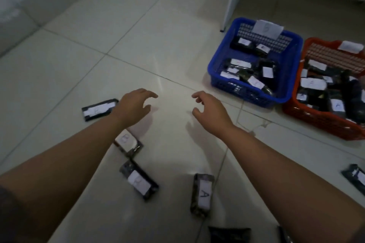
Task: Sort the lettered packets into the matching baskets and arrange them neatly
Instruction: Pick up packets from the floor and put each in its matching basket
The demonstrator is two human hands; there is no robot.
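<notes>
Both arms reach out over the tiled floor (138, 49), and neither hand has anything in it. The left hand (134, 107) hovers with fingers loosely curved and spread, thumb apart from the rest; the right hand (210, 110) mirrors it, fingers relaxed and parted, holding nothing. A bare patch of tile lies between them.

Loose packets are scattered on the floor. One dark packet with a white label (99, 109) lies just left of the left wrist, its letter too faint to read. A B packet (128, 142) sits partly under the left forearm, and another packet (139, 180) lies just below it, its label probably a B as well, though it's blurred. Over to the right, an A packet (202, 195) lies upright between the two forearms. One more packet (355, 176) peeks in at the right edge, letter hidden.

Up on the right, the blue basket (219, 61) carries a paper tag on its far wall and holds a jumble of labelled packets. Touching its right side, the red basket (316, 122) is piled with packets too, several showing an A.
</notes>
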